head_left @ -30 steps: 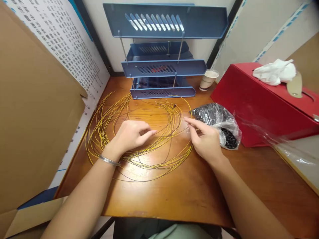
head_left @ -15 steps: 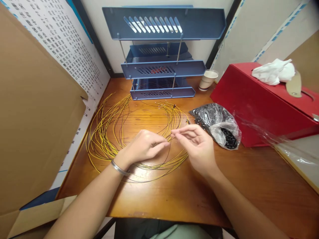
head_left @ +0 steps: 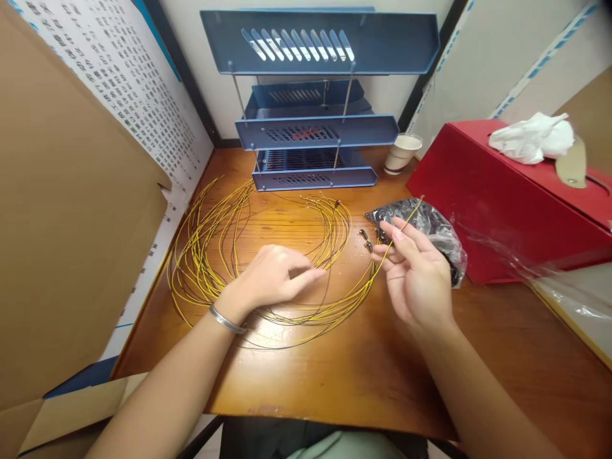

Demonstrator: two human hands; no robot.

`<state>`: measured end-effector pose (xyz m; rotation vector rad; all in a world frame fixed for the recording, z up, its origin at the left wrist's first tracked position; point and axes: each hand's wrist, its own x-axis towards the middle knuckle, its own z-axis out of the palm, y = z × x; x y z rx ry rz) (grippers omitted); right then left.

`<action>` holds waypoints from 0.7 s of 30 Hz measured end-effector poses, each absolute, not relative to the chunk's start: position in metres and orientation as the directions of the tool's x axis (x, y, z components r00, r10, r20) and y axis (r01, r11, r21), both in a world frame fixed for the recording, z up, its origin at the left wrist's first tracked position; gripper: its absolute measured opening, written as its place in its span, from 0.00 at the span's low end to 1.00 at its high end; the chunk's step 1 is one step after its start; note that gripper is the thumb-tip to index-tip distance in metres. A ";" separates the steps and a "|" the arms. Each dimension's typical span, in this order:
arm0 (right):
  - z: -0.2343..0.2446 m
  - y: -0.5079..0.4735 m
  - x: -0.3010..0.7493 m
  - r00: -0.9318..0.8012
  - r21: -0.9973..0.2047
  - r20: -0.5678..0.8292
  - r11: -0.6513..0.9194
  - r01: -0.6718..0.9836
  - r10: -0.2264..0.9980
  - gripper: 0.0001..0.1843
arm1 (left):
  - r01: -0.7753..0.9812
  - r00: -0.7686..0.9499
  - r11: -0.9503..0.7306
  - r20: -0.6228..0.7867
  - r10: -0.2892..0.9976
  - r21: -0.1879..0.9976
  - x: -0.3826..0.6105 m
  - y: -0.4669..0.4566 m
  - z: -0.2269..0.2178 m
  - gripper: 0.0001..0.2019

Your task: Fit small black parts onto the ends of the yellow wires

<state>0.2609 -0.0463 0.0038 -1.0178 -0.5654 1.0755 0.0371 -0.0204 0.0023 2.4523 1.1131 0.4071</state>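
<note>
A loose coil of several thin yellow wires [head_left: 210,255] lies on the wooden desk [head_left: 335,376]. My left hand [head_left: 272,277], with a metal bangle at the wrist, rests on the coil with its fingers pinched together on the wires. My right hand [head_left: 415,271] is lifted just right of the coil and pinches one yellow wire [head_left: 406,222], whose free end sticks up to the right. A clear plastic bag of small black parts [head_left: 430,229] lies right behind that hand, and two small dark parts [head_left: 366,238] sit loose on the desk beside it.
A blue three-tier letter tray [head_left: 315,127] stands at the back, a paper cup [head_left: 400,153] next to it. A red box [head_left: 507,191] with crumpled white tissue [head_left: 533,137] fills the right side. Cardboard sheets [head_left: 67,223] wall off the left.
My right hand drew back to the right from my left hand, pulling one yellow wire out of the coil and raising its end. My left hand stayed on the coil.
</note>
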 end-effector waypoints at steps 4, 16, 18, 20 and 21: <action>0.006 -0.051 0.259 0.346 -0.895 -0.045 0.115 -0.430 0.937 0.16 | 0.768 0.422 -0.451 0.171 0.890 0.454 0.044 -0.012 -0.008 0.14; 0.002 -0.055 0.256 0.244 -0.950 -0.011 0.067 -0.307 0.970 0.16 | 0.825 0.259 -0.282 0.114 0.959 0.490 0.083 0.012 -0.009 0.11; 0.003 -0.054 0.258 0.299 -0.943 -0.004 0.096 -0.318 0.954 0.15 | 0.847 0.238 -0.254 0.095 0.967 0.466 0.093 0.027 -0.010 0.11; 0.003 -0.054 0.259 0.333 -0.937 0.003 0.119 -0.328 0.943 0.15 | 0.861 0.214 -0.232 0.090 0.973 0.453 0.103 0.044 -0.011 0.12; 0.003 -0.054 0.259 0.345 -0.935 0.005 0.127 -0.332 0.939 0.16 | 0.870 0.196 -0.215 0.089 0.977 0.444 0.108 0.053 -0.011 0.12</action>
